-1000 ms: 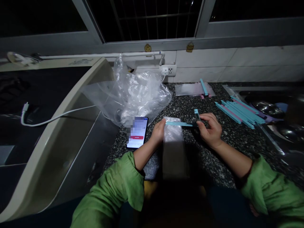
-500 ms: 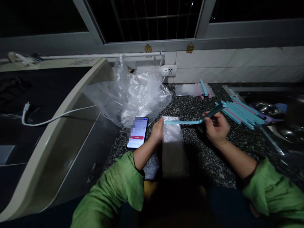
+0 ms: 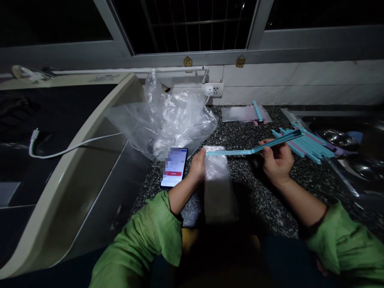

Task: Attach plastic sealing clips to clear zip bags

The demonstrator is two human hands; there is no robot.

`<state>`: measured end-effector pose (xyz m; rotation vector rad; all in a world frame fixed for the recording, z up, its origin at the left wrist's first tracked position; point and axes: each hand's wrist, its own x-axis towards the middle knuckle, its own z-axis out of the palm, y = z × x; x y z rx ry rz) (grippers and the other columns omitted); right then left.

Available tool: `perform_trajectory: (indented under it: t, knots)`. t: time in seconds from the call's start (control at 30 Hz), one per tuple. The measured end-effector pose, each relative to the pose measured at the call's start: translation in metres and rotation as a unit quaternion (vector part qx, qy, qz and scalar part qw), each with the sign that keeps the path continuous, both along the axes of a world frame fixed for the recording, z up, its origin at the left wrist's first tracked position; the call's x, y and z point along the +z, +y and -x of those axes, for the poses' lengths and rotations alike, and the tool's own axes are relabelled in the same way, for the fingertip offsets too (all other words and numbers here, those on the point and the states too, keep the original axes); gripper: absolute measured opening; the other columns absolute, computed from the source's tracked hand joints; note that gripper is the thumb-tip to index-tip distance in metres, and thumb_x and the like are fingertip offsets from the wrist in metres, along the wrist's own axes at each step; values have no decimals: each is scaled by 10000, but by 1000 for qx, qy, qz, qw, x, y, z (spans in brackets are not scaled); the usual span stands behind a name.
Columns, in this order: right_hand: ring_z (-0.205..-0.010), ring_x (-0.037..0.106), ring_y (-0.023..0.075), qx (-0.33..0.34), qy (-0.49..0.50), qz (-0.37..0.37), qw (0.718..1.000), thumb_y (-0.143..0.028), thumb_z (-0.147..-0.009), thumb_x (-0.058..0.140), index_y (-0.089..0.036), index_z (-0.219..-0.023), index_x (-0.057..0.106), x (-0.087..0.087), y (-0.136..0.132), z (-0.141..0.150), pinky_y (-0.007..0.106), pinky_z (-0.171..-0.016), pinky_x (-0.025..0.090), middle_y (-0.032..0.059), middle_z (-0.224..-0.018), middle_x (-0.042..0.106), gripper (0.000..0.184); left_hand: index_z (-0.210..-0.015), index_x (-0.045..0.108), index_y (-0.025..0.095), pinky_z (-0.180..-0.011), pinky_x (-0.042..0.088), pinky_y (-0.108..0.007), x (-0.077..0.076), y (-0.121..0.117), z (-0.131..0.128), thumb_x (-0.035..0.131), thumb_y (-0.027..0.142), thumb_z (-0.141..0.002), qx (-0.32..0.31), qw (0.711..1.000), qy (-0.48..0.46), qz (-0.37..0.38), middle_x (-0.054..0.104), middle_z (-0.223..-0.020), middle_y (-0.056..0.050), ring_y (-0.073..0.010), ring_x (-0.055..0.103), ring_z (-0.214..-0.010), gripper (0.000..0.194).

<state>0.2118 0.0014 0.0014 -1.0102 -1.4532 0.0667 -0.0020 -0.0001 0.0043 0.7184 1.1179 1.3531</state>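
Blue bag-sealing clip (image 3: 231,153), long, thin, grooved, bent at its hinge. Left half runs across the far end of a clear flat plastic bag (image 3: 218,190) on the near middle of the counter (image 3: 237,136); right half angles up and to the right, darker underneath. Left hand (image 3: 197,167) holds the clip's left end at the bag's edge; right hand (image 3: 279,162) pinches the right half between thumb and fingers. The raised tip overlaps the pile of blue and pink clips (image 3: 313,151) in view; contact unclear.

Left of the bag: lit phone (image 3: 175,178), partly pixelated. Beyond it, a big crumpled clear plastic bag (image 3: 186,114) crowds the far left, near the wall socket (image 3: 216,89) with a white charger (image 3: 209,91).

Far middle: clear flat packet (image 3: 235,115) with a blue strip (image 3: 257,111) on it, pink ends showing. Near bag's contents: can't tell. Far right: shiny metal bowls (image 3: 339,138), dim.
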Motion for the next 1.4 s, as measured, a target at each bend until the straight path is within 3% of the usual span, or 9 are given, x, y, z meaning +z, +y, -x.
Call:
perform_trajectory:
  t: [0.23, 0.37, 0.5, 0.77, 0.97, 1.07, 1.2, 1.4]
  knots:
    - [-736, 638, 191, -4, 43, 8, 999, -375, -835, 546, -198, -919, 573, 1, 0, 0, 346, -645, 529, 74, -832, 663, 199, -567, 566, 129, -470, 361, -222, 12, -3, -1, 585, 368, -740, 16, 999, 2, 33, 526, -459, 18, -113, 470, -466, 296]
    - [-637, 623, 164, 7, 74, 26, 997, -410, -829, 548, -210, -899, 557, 5, 0, 3, 332, -589, 527, 59, -804, 659, 213, -550, 571, 132, -463, 364, -222, 16, -3, -2, 540, 310, -778, 31, 999, 11, 41, 516, -438, 19, -115, 465, -463, 291]
    - [-585, 617, 153, 42, 112, 40, 992, -400, -827, 555, -225, -900, 538, 5, 1, 4, 331, -540, 527, 47, -810, 654, 191, -564, 586, 133, -466, 372, -226, 11, -2, -1, 554, 327, -776, 27, 999, 8, 25, 537, -457, 7, -130, 499, -493, 289]
    - [-661, 646, 179, 82, 160, 56, 982, -381, -839, 543, -245, -907, 505, 3, 3, 4, 374, -597, 555, 48, -844, 671, 156, -611, 603, 137, -546, 411, -251, 1, 2, 1, 565, 403, -772, 35, 999, 36, -3, 572, -516, -14, -163, 543, -588, 313]
    - [-639, 642, 160, 100, 172, 118, 973, -410, -818, 564, -246, -909, 505, -5, 6, 7, 347, -610, 565, 48, -875, 677, 197, -632, 604, 138, -578, 402, -254, -8, 6, 16, 506, 495, -785, 13, 990, 124, -60, 600, -592, -24, -154, 528, -603, 400]
    - [-650, 645, 154, 128, 167, 164, 964, -441, -792, 587, -245, -911, 508, -11, 6, 11, 334, -622, 568, 44, -892, 679, 242, -628, 593, 145, -617, 398, -254, -9, 3, 29, 489, 513, -785, 33, 974, 197, -102, 609, -631, -25, -156, 527, -646, 414]
    - [-695, 658, 163, 159, 155, 195, 955, -459, -775, 599, -239, -896, 518, -16, 6, 17, 333, -651, 570, 39, -891, 685, 264, -608, 577, 153, -643, 386, -258, -10, -4, 44, 493, 478, -789, 55, 956, 270, -104, 590, -616, -18, -155, 509, -643, 382]
    - [-676, 656, 163, 164, 167, 201, 951, -484, -740, 629, -238, -881, 525, -16, 7, 16, 345, -668, 569, 30, -852, 690, 302, -593, 556, 159, -638, 379, -257, -14, -6, 41, 507, 479, -784, 55, 963, 245, -103, 563, -592, -8, -149, 496, -628, 375]
